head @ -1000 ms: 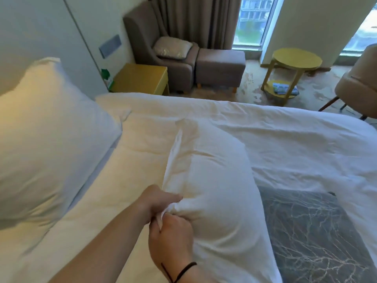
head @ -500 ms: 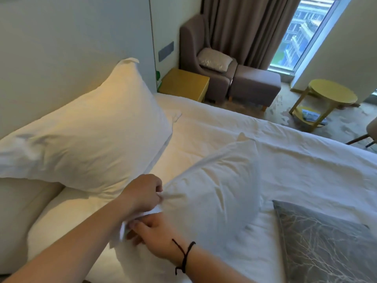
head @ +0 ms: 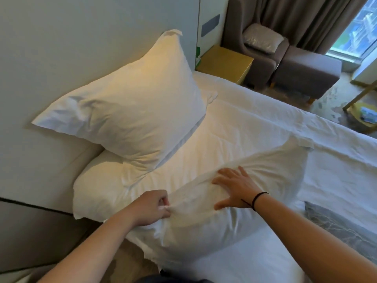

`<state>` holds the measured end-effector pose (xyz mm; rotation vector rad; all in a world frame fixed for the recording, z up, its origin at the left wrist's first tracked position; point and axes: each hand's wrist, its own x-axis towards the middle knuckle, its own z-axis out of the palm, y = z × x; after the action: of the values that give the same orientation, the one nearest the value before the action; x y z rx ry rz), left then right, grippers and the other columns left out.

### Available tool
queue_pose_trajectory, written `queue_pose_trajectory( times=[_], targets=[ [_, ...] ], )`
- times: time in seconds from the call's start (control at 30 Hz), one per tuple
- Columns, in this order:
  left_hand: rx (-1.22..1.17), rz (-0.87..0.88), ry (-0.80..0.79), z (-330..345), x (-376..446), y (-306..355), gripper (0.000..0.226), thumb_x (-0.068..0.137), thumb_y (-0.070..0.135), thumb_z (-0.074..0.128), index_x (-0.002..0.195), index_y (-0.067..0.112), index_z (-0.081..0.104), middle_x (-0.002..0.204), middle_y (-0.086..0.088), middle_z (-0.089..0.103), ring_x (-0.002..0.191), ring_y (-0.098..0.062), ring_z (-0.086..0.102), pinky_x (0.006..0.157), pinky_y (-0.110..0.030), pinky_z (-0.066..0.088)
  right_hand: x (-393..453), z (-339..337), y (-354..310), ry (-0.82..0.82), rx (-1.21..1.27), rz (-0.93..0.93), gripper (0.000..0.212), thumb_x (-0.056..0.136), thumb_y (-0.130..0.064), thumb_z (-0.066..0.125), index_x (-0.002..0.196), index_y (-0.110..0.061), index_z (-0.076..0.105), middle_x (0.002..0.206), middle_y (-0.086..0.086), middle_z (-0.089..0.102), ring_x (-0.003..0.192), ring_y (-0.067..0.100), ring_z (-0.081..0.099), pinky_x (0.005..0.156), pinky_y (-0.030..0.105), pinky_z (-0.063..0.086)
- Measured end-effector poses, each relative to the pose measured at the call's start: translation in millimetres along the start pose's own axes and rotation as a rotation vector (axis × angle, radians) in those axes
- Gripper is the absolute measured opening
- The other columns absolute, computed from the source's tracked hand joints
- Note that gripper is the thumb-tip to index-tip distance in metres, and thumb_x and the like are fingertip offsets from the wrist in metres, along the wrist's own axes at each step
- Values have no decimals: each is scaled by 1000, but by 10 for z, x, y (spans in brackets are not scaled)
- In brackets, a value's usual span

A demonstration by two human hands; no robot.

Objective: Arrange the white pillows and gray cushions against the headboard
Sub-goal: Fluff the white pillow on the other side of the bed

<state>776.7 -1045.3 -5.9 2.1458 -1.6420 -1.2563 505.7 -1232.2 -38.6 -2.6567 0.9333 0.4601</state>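
Observation:
One white pillow (head: 130, 111) leans upright against the pale headboard (head: 71, 48). Under and in front of it a second white pillow (head: 122, 186) lies flat. A third white pillow (head: 265, 176) lies across the bed nearest me. My left hand (head: 152, 208) pinches a fold of this third pillow's case at its near corner. My right hand (head: 236, 188) presses flat on top of it, fingers spread. A gray patterned cushion (head: 342, 231) lies on the duvet at the right edge, partly hidden by my right forearm.
Beyond the white bed (head: 265, 111) stand a yellow nightstand (head: 224, 63), a brown armchair (head: 255, 48) with a silver cushion, and a brown ottoman (head: 306, 74). A yellow side table (head: 365, 107) is at the far right. Curtains and a window fill the back.
The view has swung left toward the headboard. The near pillow has dropped from standing to lying flat. My right hand let go of its corner and now presses on its top.

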Motion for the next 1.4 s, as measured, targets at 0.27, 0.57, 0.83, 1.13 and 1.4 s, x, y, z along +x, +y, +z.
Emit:
queue_pose_trajectory(
  times=[0.27,0.57,0.83,1.13,1.4],
  targets=[
    [201,-221,318,44,47,-23,54,74,83,42,98,35,53,98,11,65,88,-11,60,69,-32,44,41,21,111,1,37,-59,102,38,-106,38,121,-47,38,118,-11,61,106,16,53,101,39,31],
    [433,-103,166,757,269,603,106,60,97,34,143,33,36,140,5,51,120,-21,53,96,-41,43,-5,72,370,-74,-42,-133,116,43,-104,36,135,-34,47,127,-6,57,113,19,52,97,38,37],
    [416,-165,150,665,507,611,47,83,73,46,70,28,43,74,9,54,67,-14,53,57,-32,36,9,161,806,-113,-97,-76,85,65,-84,48,135,-36,49,136,-10,53,123,14,48,109,37,28],
    [512,-42,380,752,586,537,37,99,53,28,85,28,52,82,3,60,71,-20,60,55,-33,34,104,259,639,30,-93,18,31,96,-46,40,75,-27,53,81,-4,57,72,18,50,84,32,40],
    [342,10,484,238,745,658,32,98,49,31,77,26,37,83,3,59,78,-24,60,58,-35,32,253,-324,695,384,108,126,34,94,-32,56,63,-18,58,67,-4,59,66,20,54,81,35,43]
  ],
)
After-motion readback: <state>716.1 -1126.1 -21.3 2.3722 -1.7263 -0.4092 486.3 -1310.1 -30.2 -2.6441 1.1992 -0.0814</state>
